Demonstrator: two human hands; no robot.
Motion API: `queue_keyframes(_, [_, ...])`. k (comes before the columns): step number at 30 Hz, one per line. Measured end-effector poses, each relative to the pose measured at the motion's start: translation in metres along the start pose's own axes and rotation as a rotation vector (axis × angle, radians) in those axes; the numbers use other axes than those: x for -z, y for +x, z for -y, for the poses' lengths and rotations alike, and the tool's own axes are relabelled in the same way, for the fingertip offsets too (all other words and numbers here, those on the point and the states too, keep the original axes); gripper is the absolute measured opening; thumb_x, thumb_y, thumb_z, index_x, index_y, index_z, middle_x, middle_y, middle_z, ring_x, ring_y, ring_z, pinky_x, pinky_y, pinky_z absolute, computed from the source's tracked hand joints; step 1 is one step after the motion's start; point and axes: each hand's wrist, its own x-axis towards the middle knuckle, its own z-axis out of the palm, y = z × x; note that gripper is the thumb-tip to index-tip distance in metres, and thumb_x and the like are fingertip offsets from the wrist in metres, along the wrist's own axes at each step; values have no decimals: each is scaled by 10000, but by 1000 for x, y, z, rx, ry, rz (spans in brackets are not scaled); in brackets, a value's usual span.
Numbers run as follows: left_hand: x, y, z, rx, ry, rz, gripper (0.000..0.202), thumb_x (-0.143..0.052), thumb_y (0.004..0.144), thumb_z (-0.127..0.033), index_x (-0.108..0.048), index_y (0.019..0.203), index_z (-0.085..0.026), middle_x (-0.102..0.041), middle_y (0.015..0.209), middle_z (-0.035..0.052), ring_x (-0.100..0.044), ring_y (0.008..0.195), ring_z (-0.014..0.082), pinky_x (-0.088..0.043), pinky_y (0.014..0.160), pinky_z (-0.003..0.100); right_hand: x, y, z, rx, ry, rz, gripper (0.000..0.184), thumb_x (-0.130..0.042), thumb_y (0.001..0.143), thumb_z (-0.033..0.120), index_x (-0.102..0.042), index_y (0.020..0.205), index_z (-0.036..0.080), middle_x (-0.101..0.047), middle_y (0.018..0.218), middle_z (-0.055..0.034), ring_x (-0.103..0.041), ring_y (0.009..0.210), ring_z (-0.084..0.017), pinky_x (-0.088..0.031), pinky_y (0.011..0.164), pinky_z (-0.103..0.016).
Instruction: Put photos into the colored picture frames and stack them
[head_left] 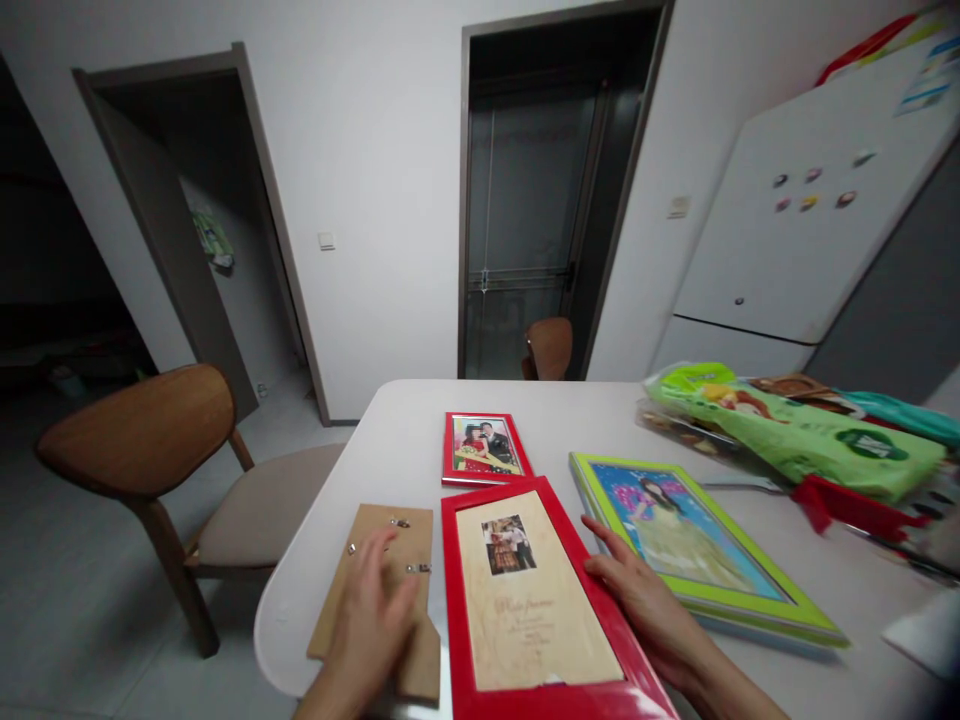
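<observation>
A large red picture frame (540, 590) lies flat at the near edge of the white table (405, 430), with a small photo inside a cream mat. My right hand (641, 595) rests on the frame's right rim, fingers stretched out and open. Left of the frame, my left hand (371, 620) lies flat, fingers spread, on a brown frame backing board (375, 555) that carries small metal clips. A small red frame (484, 448) lies just beyond the large one. A green frame (705, 545) with a colourful picture lies to the right.
A green plastic package (795, 430) and other items crowd the table's right side. A wooden chair (172, 470) stands at the left, another chair (549, 347) beyond the table. A white fridge (810, 220) is at the right, with dark doorways behind.
</observation>
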Motion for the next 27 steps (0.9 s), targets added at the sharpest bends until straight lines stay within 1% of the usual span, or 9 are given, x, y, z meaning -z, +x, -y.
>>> queue_keyframes(3, [-47,-24,-40,-233,43,357,582,-571,651,-261,-399,1192,-134,-365,1291,130,-310,1189,266,-257,989,415,-6,-9,8,-28,251,103,754,-398,650,219,-36,1312,198,-654,816,-45,-636,657,-190,-480,628,-332])
queue_keyframes(5, [-73,-34,-59,-349,82,464,661,-616,616,-288,-392,1203,-82,-315,1317,166,-271,1204,303,-244,994,435,-10,-13,11,-31,318,133,801,-450,638,224,-23,1316,227,-654,874,-44,-635,681,-190,-476,658,-341])
queue_keyframes(8, [-90,-35,-75,-483,130,495,626,-570,625,-218,-393,1199,-42,-336,1301,183,-301,1183,310,-266,982,439,-12,-14,13,-29,337,140,851,-522,655,303,6,1319,236,-657,864,-41,-627,671,-181,-469,652,-328])
queue_keyframes(12, [-77,-28,-78,-661,102,448,640,-427,571,-61,-378,1210,-76,-468,1195,132,-429,1081,245,-351,930,352,-7,-3,3,68,64,76,834,-548,659,379,-79,1320,182,-630,661,10,-582,537,-150,-440,533,-266])
queue_keyframes(14, [-61,-23,-73,-591,82,296,624,-392,587,-50,-364,1209,-95,-501,1138,122,-461,1036,225,-382,892,322,0,7,-7,146,-194,0,752,-516,674,358,-165,1299,132,-586,578,34,-556,502,-147,-416,493,-250])
queue_keyframes(16, [-42,-19,-62,-405,67,96,563,-388,635,-78,-358,1196,-115,-530,1053,114,-502,961,217,-420,826,313,6,16,-17,214,-505,-89,641,-468,685,322,-278,1249,85,-581,577,17,-555,520,-163,-418,514,-265])
queue_keyframes(18, [-22,-15,-46,-188,52,-39,508,-398,672,-126,-353,1178,-136,-549,935,83,-543,845,203,-445,750,312,12,23,-25,267,-783,-162,544,-422,694,288,-375,1191,73,-617,658,-35,-578,593,-187,-430,584,-285])
queue_keyframes(22, [5,-15,-9,70,69,-19,443,-427,685,-203,-393,1124,-156,-535,762,7,-559,701,184,-450,662,300,16,28,-33,367,-1081,-199,438,-403,708,242,-475,1112,92,-619,942,-131,-580,847,-226,-413,757,-300])
queue_keyframes(27, [12,-25,17,92,234,80,456,-444,688,-234,-417,1132,-130,-569,738,19,-571,690,199,-454,649,296,12,27,-35,368,-1265,-182,355,-390,722,202,-526,1026,77,-611,909,-154,-580,818,-236,-424,742,-327])
